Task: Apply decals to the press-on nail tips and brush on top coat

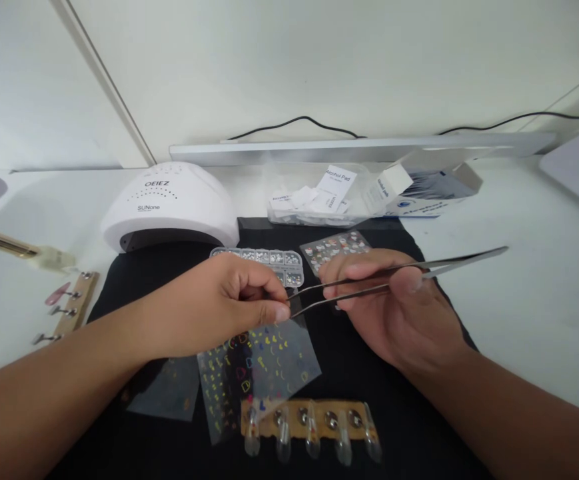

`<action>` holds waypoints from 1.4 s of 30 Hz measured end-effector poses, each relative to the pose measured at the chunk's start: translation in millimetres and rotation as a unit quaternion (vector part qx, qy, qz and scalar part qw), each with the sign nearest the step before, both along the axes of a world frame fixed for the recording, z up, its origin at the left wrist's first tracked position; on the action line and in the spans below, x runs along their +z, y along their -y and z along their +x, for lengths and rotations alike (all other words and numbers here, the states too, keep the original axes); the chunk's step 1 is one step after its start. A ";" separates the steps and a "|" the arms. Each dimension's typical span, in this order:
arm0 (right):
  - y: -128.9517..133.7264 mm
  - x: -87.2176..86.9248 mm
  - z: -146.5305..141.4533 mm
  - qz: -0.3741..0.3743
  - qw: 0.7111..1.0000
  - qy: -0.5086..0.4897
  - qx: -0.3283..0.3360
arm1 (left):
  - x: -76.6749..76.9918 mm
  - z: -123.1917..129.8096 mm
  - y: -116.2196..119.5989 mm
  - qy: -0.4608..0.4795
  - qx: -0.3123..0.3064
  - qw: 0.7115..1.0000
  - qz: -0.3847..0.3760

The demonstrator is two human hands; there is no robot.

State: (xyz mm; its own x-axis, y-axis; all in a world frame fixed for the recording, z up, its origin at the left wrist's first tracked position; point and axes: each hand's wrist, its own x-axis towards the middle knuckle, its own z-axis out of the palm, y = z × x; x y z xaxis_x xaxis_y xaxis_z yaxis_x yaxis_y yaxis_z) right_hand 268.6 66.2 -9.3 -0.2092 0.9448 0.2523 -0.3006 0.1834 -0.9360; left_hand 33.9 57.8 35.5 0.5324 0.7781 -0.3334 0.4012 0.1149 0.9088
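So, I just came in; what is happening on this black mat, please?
A person holds metal tweezers in the right hand. The left hand has its thumb and forefinger at the tweezer tips; whether it pinches something small is unclear. A colourful sticker sheet lies below the left hand, and a row of clear nail tips sits nearer the person.

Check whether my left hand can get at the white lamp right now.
Probably yes: the white lamp stands just beyond the left hand, with black cloth between them, though its fingers are at the tweezers.
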 end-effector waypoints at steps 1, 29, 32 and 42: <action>-0.3 -0.4 0.6 0.006 1.000 -0.001 0.005 | 0.0 0.0 0.5 -0.001 -0.002 1.000 -0.001; 0.8 -2.4 2.8 0.104 0.994 -0.020 0.040 | 7.0 6.0 5.9 -0.001 0.022 1.000 -0.013; 1.8 -3.0 1.9 0.102 0.994 -0.028 0.031 | 7.2 6.2 6.0 0.006 0.028 1.000 -0.013; 2.0 -0.7 0.6 0.019 0.997 -0.068 -0.017 | 3.5 5.0 5.7 0.028 0.052 0.998 -0.015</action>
